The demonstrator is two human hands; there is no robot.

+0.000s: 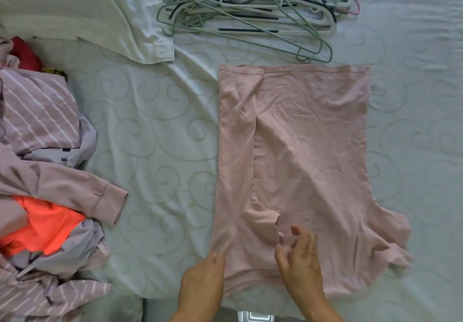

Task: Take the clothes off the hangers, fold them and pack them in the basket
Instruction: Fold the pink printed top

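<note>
Pink top (300, 146): spread flat on the bed (155, 126), right of centre, its left side folded inward, right sleeve still out to the side.
Left hand (203, 284): at the top's near-left edge, fingertips on the fabric; whether its grip pinches the cloth, I cannot tell.
Right hand (300, 264): over the near part of the top, fingers loosely curled and parted, grip holding nothing.
Hangers (250, 8): a bare tangled pile at the far side, just beyond the top.
White garment (87, 13): far left, lying flat.
Clothes heap (45, 183): left edge, striped mauve, lilac and bright orange pieces, well apart from the top.
</note>
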